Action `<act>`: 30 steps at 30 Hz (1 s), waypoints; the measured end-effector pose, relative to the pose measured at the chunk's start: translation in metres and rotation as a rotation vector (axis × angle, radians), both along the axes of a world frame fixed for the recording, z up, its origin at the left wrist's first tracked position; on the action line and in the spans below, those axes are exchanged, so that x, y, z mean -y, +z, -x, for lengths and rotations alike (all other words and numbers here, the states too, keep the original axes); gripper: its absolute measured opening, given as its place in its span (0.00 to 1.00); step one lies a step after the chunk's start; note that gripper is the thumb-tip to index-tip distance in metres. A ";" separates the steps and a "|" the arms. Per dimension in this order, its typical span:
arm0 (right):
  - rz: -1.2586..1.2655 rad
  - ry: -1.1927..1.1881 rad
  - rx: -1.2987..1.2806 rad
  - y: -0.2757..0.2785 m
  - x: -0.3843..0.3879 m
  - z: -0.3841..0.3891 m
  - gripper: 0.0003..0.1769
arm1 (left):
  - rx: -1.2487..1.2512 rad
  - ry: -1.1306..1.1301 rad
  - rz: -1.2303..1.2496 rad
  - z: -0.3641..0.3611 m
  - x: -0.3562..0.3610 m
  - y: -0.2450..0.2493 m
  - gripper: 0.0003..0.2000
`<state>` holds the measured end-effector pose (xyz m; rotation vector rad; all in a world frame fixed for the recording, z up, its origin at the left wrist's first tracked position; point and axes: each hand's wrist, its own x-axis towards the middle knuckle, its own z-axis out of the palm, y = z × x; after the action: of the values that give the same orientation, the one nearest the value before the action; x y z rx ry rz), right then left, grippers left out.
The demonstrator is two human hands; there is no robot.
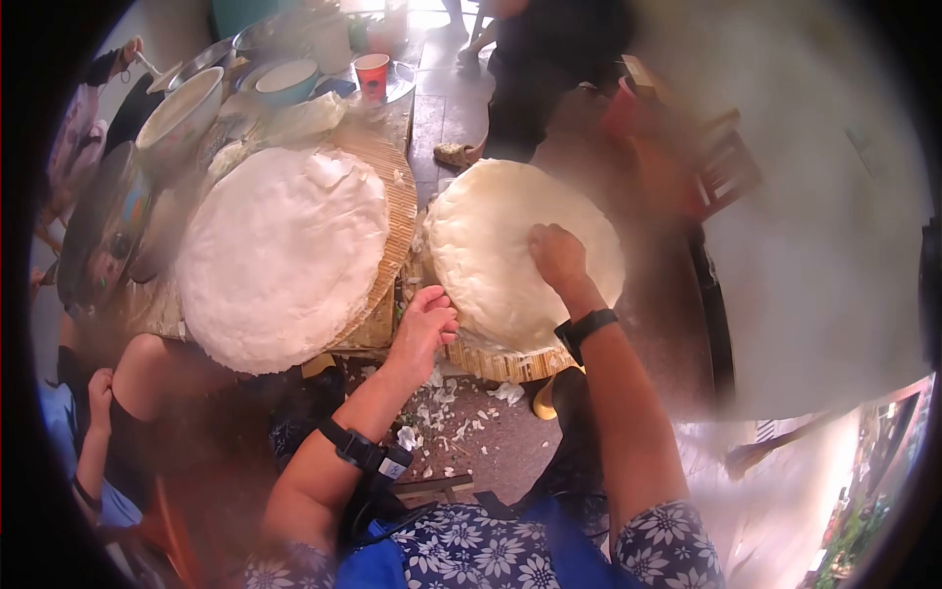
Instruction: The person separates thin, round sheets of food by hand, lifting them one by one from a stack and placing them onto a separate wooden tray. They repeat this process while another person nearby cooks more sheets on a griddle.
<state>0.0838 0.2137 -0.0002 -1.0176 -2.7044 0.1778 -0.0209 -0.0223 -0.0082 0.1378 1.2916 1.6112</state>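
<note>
A round, cream-coloured slab (491,245), smooth and dough-like, lies on a round slatted mat (510,365) in front of me. My right hand (557,257) rests on its upper right part, fingers curled in and closed; whether they pinch anything is hidden. At the slab's left edge is my left hand (430,329), its fingers bent and somewhat apart, with nothing seen in it. A second, whiter round slab (285,255) with a wrinkled surface lies to the left on another slatted mat (400,211).
Bowls (287,82) and a red cup (372,77) stand at the back left. White scraps (446,412) litter the floor. A person in dark clothes (559,69) is beyond the slabs; another person's hand (100,385) shows at left. A reddish chair (721,167) stands right.
</note>
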 end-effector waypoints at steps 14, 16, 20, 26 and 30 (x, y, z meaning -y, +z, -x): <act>0.835 0.373 -0.051 0.065 0.037 -0.029 0.04 | -0.047 -0.003 0.000 0.000 0.008 0.011 0.24; 1.020 0.454 -0.007 0.081 0.078 -0.050 0.03 | -0.059 -0.007 0.014 -0.001 0.008 0.013 0.25; 1.200 0.472 0.151 0.078 0.129 -0.075 0.04 | -0.076 -0.014 0.041 -0.004 0.006 0.011 0.27; 0.826 0.352 -0.066 0.051 0.123 -0.086 0.09 | -0.042 -0.011 0.019 -0.002 0.006 0.003 0.26; 0.860 0.078 -0.247 0.057 0.104 -0.086 0.10 | -0.068 0.000 0.035 0.000 0.007 0.004 0.27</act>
<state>0.1695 0.1094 0.0564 -0.9701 -2.4260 1.4605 -0.0210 -0.0298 -0.0040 0.1723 1.3713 1.5949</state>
